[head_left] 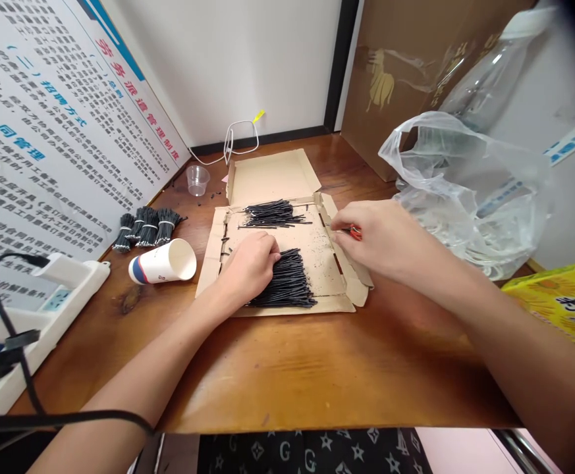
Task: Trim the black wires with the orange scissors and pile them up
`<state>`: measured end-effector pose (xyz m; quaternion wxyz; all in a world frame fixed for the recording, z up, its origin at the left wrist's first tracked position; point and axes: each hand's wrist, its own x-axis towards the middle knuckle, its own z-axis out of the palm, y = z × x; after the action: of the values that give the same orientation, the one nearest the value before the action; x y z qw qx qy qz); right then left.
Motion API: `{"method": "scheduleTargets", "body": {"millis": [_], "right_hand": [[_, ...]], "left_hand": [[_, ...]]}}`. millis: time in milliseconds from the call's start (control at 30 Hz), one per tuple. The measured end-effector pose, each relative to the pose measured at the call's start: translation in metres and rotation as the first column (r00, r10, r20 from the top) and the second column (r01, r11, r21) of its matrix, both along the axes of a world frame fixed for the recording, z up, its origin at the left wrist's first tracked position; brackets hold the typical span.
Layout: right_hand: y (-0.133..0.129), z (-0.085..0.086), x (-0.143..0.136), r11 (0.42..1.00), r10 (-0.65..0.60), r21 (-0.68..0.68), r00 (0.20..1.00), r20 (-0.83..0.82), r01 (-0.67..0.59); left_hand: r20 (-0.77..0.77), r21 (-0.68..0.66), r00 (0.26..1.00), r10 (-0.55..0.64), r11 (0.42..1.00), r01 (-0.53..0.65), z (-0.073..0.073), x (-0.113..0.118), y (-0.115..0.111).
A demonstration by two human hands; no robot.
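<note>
My left hand (252, 266) rests on the near pile of short black wires (292, 283), its fingers curled together at the pile's upper edge. Whatever those fingertips pinch is too hidden to name. Closed around a small red tool (355, 232), my right hand (371, 234) hovers over the right flap of an opened flat cardboard box (329, 283). Only a bit of red shows between its fingers, so the tool's kind cannot be told. A second, smaller pile of black wires (273, 214) lies farther back in the box, with dark specks scattered to the right.
Bundled black wires (149, 227) and a paper cup (163, 262) on its side lie left of the box. Behind them stands a clear plastic cup (197, 181). A power strip (45, 322) is at left; a plastic bag (475, 191) and yellow packet (561, 299) are at right.
</note>
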<state>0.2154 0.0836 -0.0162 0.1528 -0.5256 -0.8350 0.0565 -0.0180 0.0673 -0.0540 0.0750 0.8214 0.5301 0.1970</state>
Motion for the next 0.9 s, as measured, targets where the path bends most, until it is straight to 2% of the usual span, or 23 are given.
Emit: {"method": "scheduleTargets", "body": {"millis": [67,167,267,367,433,533,600,667,767,900], "right_hand": [[-0.003,-0.001,-0.005,0.998,0.061,0.038,0.994,-0.090,-0.058],[-0.011,-0.001,-0.014,0.986,0.158,0.092,0.948,-0.274,-0.138],[-0.022,-0.002,-0.022,0.967,0.248,0.075,0.824,-0.510,-0.244],[-0.030,-0.004,-0.029,0.957,0.234,0.023,0.718,-0.656,-0.291],[-0.033,-0.005,-0.032,0.935,0.143,-0.091,0.600,-0.787,-0.342],[-0.036,-0.007,-0.035,0.873,-0.065,-0.247,0.402,-0.913,-0.420],[-0.038,-0.008,-0.037,0.827,-0.203,-0.315,0.275,-0.940,-0.466],[-0.042,-0.008,-0.037,0.781,-0.300,-0.351,0.182,-0.936,-0.516],[-0.046,-0.009,-0.036,0.731,-0.361,-0.361,0.121,-0.925,-0.579],[-0.048,-0.009,-0.035,0.715,-0.373,-0.346,0.087,-0.924,-0.608]], "left_hand": [[0.022,0.036,1.000,-0.009,0.999,0.008,0.003,0.000,-0.005],[0.121,0.045,0.993,-0.011,0.999,0.005,0.015,0.002,-0.018],[0.262,-0.040,0.965,-0.008,0.999,0.019,0.027,0.006,-0.033],[0.403,-0.105,0.915,-0.010,0.993,0.057,0.031,0.013,-0.044],[0.481,-0.129,0.877,0.007,0.990,0.062,0.031,0.016,-0.048],[0.577,-0.175,0.816,0.039,0.982,0.077,0.032,0.021,-0.053],[0.638,-0.210,0.767,0.071,0.974,0.085,0.036,0.024,-0.057],[0.688,-0.253,0.717,0.115,0.963,0.089,0.040,0.026,-0.061],[0.728,-0.323,0.661,0.184,0.942,0.093,0.045,0.028,-0.065],[0.739,-0.387,0.629,0.241,0.916,0.103,0.047,0.029,-0.067]]}}
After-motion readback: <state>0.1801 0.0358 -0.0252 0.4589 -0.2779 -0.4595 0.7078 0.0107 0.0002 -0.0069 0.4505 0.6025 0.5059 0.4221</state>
